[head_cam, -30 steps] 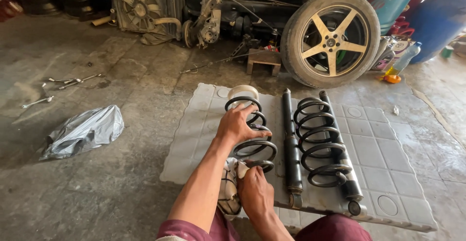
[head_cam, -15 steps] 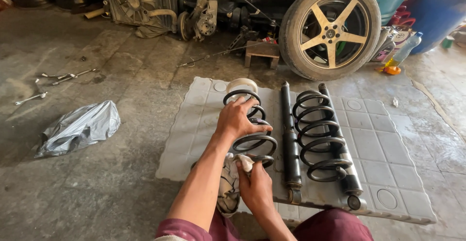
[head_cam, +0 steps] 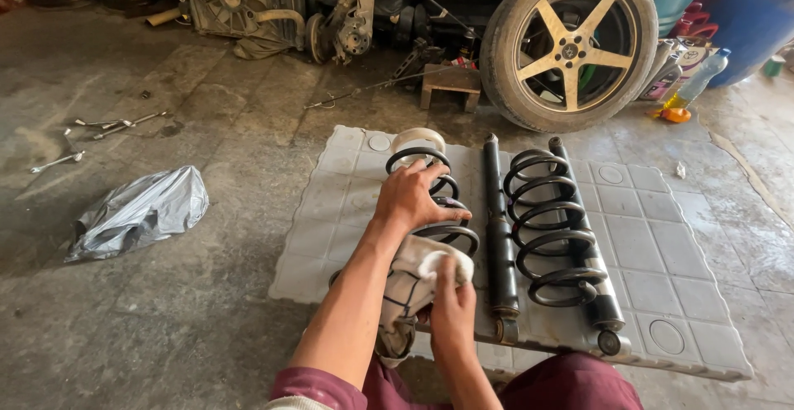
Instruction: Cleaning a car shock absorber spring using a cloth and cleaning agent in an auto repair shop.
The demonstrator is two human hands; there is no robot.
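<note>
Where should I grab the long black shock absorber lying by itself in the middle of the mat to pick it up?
Probably grip the shock absorber around its thick lower body, coming down from above. It lies flat on the grey mat, and the top side is clear. The left hand on the coil spring crowds one side, and the other spring crowds the other.

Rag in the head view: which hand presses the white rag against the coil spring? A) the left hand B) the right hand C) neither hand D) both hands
B: the right hand presses the white rag against the lower coils, while the left hand grips the coil spring bare, higher up.
</note>
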